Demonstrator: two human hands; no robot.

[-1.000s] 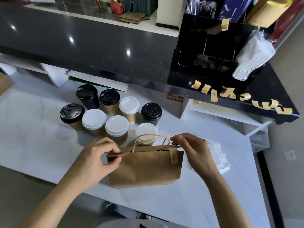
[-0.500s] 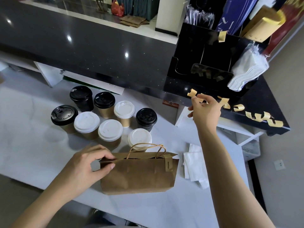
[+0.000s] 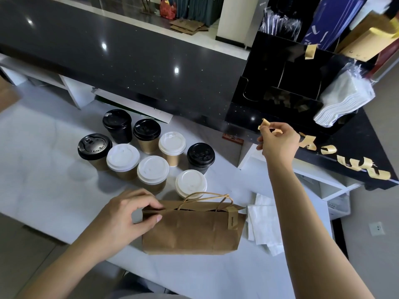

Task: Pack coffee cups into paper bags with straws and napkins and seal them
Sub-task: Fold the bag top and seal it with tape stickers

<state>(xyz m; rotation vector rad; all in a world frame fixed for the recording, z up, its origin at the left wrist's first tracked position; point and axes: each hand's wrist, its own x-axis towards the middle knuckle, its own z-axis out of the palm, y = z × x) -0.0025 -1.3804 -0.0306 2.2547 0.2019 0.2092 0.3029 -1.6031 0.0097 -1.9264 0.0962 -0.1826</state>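
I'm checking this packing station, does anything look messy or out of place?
Mostly tidy. Loose napkins lie crumpled on the table right of the paper bag, outside it. Curled sticker strips hang unevenly along the black counter edge. The cups all stand upright, lidded.

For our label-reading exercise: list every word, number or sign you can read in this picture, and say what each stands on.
"CONTENTS", part of the raised ring of text on the black plastic lid of the leftmost coffee cup; the rest is unreadable.
Small dark print on the tan sticker strip sealing the brown paper bag: too blurred to read.
White marks on the blue paper bags: not legible.
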